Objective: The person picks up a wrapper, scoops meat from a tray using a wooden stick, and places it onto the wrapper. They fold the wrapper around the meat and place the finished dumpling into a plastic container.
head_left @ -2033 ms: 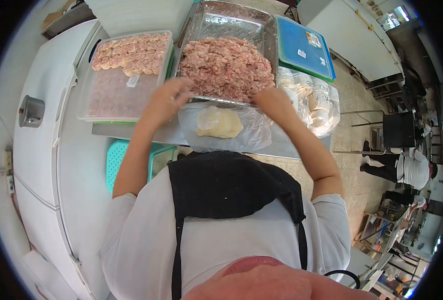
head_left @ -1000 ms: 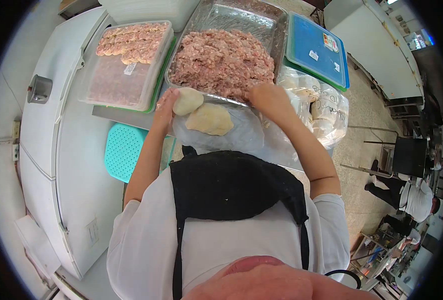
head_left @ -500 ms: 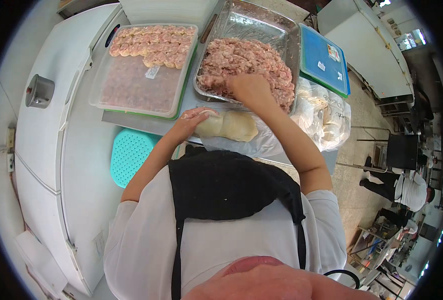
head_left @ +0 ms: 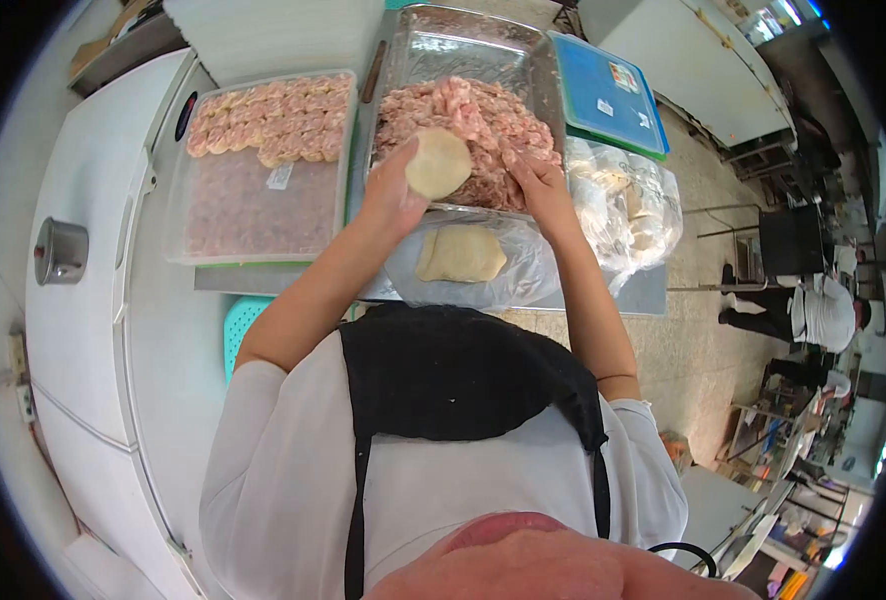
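My left hand (head_left: 393, 192) holds a round, pale dough wrapper (head_left: 439, 164) by its left edge, above the near side of the metal tray (head_left: 468, 48). Pink ground meat (head_left: 511, 118) is heaped in that tray. My right hand (head_left: 541, 188) is at the near right part of the meat, its fingers drawn together; whatever they grip is hidden. Just below the tray, a stack of dough wrappers (head_left: 461, 254) lies on a clear plastic bag (head_left: 523, 272).
At left stands a translucent container (head_left: 263, 215) with rows of filled dumplings (head_left: 298, 118) on its upper part. To the right are a blue-lidded box (head_left: 603, 90) and bagged dough wrappers (head_left: 623, 205). A turquoise perforated basket (head_left: 244, 325) sits below the counter; a co-worker (head_left: 823, 312) is far right.
My left hand has lifted a wrapper off the stack and moved up over the tray. My right hand has shifted right across the meat. The whole view has shifted slightly.
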A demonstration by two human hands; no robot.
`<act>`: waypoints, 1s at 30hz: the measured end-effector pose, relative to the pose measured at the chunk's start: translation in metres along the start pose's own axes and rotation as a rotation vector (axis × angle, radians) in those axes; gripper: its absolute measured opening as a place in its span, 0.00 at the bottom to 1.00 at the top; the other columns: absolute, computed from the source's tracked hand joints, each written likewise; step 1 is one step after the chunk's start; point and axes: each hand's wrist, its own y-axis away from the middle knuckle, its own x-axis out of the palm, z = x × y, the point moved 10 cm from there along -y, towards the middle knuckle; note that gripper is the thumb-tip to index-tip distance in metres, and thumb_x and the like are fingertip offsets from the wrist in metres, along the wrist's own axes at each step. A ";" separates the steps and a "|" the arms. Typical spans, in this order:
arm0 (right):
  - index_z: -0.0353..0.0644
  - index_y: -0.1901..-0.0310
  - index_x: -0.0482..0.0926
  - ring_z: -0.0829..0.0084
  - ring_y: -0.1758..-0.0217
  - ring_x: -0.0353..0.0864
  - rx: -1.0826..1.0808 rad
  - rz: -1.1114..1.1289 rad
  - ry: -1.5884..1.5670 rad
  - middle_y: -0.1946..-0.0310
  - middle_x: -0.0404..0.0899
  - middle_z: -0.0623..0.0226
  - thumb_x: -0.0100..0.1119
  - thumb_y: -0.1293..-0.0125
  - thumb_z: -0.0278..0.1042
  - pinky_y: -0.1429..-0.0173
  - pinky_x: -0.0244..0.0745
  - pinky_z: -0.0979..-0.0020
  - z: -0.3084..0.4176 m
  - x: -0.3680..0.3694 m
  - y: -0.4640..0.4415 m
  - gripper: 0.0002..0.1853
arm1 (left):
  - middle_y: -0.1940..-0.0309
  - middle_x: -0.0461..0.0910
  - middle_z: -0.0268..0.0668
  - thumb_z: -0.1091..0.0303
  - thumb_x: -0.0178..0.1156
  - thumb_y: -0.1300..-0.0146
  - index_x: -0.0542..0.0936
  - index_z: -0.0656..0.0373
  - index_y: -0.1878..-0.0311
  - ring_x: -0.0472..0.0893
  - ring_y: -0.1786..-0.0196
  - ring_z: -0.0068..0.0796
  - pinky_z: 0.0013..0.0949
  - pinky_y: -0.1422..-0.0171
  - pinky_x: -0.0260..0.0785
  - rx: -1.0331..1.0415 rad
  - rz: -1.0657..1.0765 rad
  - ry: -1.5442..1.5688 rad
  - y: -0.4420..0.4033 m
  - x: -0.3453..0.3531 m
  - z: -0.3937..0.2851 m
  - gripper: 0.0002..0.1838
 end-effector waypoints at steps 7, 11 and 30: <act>0.38 0.49 0.80 0.55 0.61 0.81 -0.313 -0.087 0.417 0.66 0.80 0.52 0.54 0.31 0.37 0.57 0.74 0.59 0.026 -0.022 0.024 0.15 | 0.45 0.75 0.43 0.38 0.36 0.27 0.71 0.62 0.40 0.76 0.44 0.40 0.45 0.33 0.66 -0.023 -0.034 0.237 -0.033 0.055 0.006 0.35; 0.40 0.55 0.77 0.50 0.61 0.79 -0.249 0.005 0.939 0.65 0.79 0.51 0.56 0.34 0.34 0.58 0.74 0.53 0.053 -0.050 0.046 0.09 | 0.52 0.75 0.44 0.36 0.31 0.27 0.69 0.60 0.41 0.76 0.52 0.46 0.53 0.38 0.69 0.233 -0.065 0.105 -0.061 0.019 0.005 0.36; 0.37 0.50 0.80 0.73 0.73 0.74 -0.386 0.192 0.215 0.79 0.68 0.68 0.51 0.26 0.42 0.69 0.70 0.69 0.040 -0.117 0.012 0.17 | 0.47 0.76 0.43 0.66 0.64 0.39 0.64 0.63 0.33 0.76 0.43 0.39 0.43 0.37 0.70 0.227 0.094 -0.106 -0.020 0.084 0.020 0.33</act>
